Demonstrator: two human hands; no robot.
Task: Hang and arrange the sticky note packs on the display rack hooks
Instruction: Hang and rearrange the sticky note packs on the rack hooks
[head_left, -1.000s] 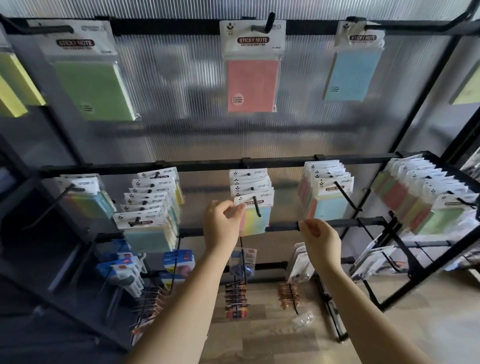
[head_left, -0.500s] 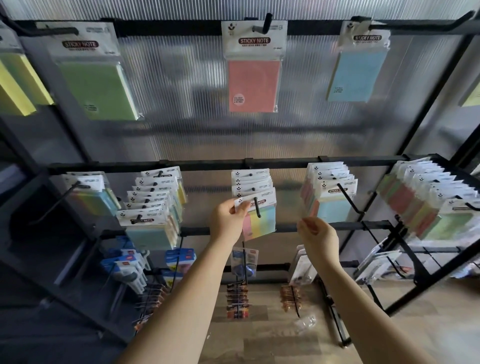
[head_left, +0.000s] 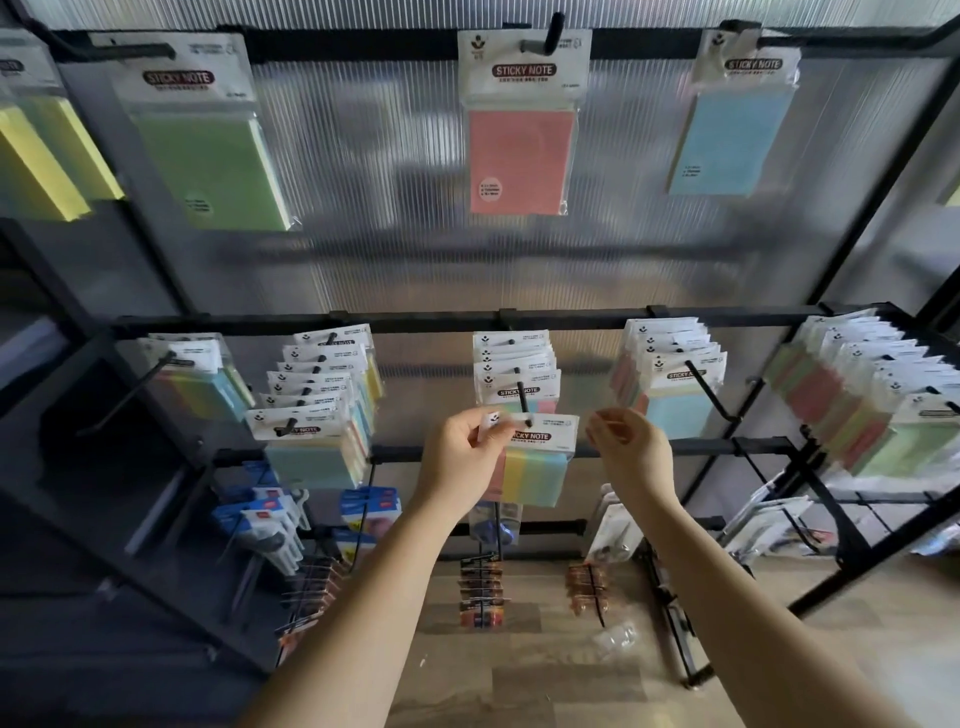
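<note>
A black display rack (head_left: 571, 318) carries hooks with sticky note packs. On the middle hook (head_left: 522, 402) hang several packs; the front one, a multicolour pack (head_left: 540, 467) with a white header card, sits at the hook's tip. My left hand (head_left: 462, 457) pinches the left corner of that pack's header. My right hand (head_left: 631, 449) hovers just right of the pack, fingers loosely curled, holding nothing. Neighbouring hooks hold a left stack (head_left: 317, 410) and a right stack (head_left: 670, 374) of packs.
Large green (head_left: 208, 156), pink (head_left: 519, 156) and blue (head_left: 727, 140) packs hang on the top rail. More packs fill the far-right hook (head_left: 878, 395). Blue-carded items (head_left: 265, 519) and small clips (head_left: 480, 592) hang lower. Wooden floor shows below.
The front multicolour pack has come forward to the hook's tip under my left hand. My right hand has risen and moved closer to the pack's right side.
</note>
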